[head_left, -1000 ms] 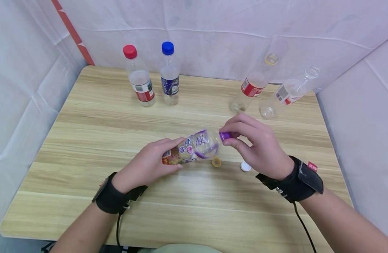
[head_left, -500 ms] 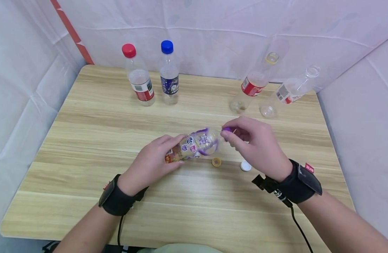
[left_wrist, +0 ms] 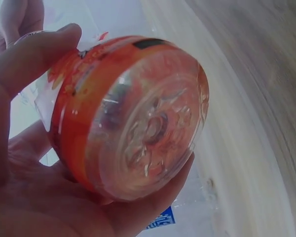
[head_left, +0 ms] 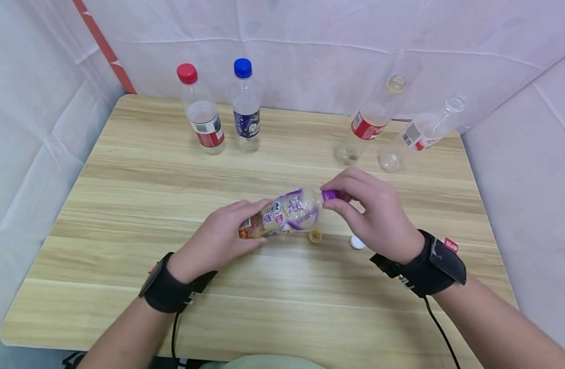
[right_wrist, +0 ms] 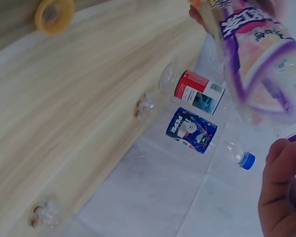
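Observation:
My left hand (head_left: 224, 230) grips a clear plastic bottle (head_left: 291, 211) with a purple and orange label, around its lower part. The bottle lies tilted in the air above the table, neck toward the right. At its mouth my right hand (head_left: 374, 207) pinches a purple cap (head_left: 329, 195) between thumb and fingers. The bottle's ridged base (left_wrist: 153, 128) faces the left wrist camera, thumb and fingers spread around the side. Below the bottle, a yellow cap (head_left: 315, 236) lies on the wood; a white cap (head_left: 357, 242) is partly hidden under the right hand.
On the wooden table (head_left: 125, 205), a red-capped bottle (head_left: 207, 123) and a blue-capped bottle (head_left: 247, 113) stand at the back left. Two uncapped bottles, one with a red label (head_left: 367, 125) and one with a white label (head_left: 418, 136), stand at the back right. White sheets (head_left: 310, 61) hang behind.
My right fingers have turned at the purple cap, rolling over it and then back, with more of the cap showing again. The left hand and bottle have shifted slightly right.

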`<state>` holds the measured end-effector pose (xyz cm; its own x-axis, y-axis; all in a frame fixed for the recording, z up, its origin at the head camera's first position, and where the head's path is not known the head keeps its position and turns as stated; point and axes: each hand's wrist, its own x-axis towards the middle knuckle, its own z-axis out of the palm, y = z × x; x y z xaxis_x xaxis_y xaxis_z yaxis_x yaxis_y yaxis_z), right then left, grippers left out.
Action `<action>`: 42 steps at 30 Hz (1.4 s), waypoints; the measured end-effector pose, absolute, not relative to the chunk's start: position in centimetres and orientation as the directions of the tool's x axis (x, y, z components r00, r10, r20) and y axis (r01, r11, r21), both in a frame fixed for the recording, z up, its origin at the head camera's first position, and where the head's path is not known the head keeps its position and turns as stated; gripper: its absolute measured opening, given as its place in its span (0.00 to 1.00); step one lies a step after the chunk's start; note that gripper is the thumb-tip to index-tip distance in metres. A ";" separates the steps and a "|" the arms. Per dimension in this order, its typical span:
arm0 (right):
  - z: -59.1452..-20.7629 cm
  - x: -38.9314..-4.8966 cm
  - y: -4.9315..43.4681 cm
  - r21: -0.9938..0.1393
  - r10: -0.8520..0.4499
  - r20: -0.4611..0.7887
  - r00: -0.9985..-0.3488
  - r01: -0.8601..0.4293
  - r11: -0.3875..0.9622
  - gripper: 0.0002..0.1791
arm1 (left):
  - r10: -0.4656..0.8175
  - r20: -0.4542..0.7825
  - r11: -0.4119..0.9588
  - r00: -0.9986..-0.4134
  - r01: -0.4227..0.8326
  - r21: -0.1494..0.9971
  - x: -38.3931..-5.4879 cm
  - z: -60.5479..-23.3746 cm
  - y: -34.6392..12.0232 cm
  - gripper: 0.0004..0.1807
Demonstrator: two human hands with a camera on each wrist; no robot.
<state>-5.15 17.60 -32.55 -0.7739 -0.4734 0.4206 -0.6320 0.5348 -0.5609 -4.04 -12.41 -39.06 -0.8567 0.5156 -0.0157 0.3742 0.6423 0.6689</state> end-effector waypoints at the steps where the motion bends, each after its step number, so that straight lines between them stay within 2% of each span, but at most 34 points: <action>1: -32.6 -5.2 17.7 -0.554 -0.486 0.431 -0.761 -0.648 0.523 0.14 | 0.521 -0.026 0.637 -0.853 0.368 0.678 -4.1 -39.0 -12.5 0.42; 7: -32.4 -5.3 18.0 -0.529 -0.553 0.464 -0.692 -0.717 0.453 0.20 | 0.552 -0.073 0.599 -0.831 0.334 0.728 -4.3 -38.9 -12.8 0.40; 11: -32.3 -5.5 18.1 -0.513 -0.586 0.459 -0.668 -0.738 0.439 0.19 | 0.555 -0.092 0.597 -0.827 0.318 0.737 -4.3 -38.9 -12.9 0.41; 14: -32.3 -5.6 18.1 -0.532 -0.572 0.426 -0.701 -0.705 0.468 0.19 | 0.541 -0.090 0.610 -0.836 0.316 0.726 -4.2 -39.0 -12.8 0.41; 21: -32.3 -5.6 18.0 -0.644 -0.445 0.199 -0.873 -0.459 0.613 0.24 | 0.478 0.007 0.677 -0.878 0.373 0.634 -4.1 -39.5 -12.3 0.42; 24: -32.3 -5.5 17.7 -0.699 -0.399 0.132 -0.907 -0.371 0.611 0.21 | 0.462 0.032 0.702 -0.886 0.387 0.597 -4.0 -39.6 -12.1 0.43; 26: -32.3 -5.4 17.5 -0.724 -0.384 0.133 -0.914 -0.354 0.591 0.17 | 0.456 0.041 0.710 -0.889 0.391 0.585 -4.0 -39.6 -12.1 0.43; 31: -32.3 -5.3 17.2 -0.729 -0.386 0.231 -0.893 -0.422 0.539 0.08 | 0.458 0.053 0.705 -0.888 0.398 0.587 -4.0 -39.6 -12.1 0.43; 42: -32.3 -5.4 17.7 -0.614 -0.498 0.390 -0.774 -0.622 0.487 0.16 | 0.538 0.014 0.632 -0.843 0.414 0.655 -4.1 -39.2 -12.7 0.42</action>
<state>-5.37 17.68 -32.30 -0.7745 -0.4980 0.3901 -0.6219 0.4865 -0.6136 -4.10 -12.70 -39.17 -0.8427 0.5382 0.0138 0.4141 0.6316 0.6554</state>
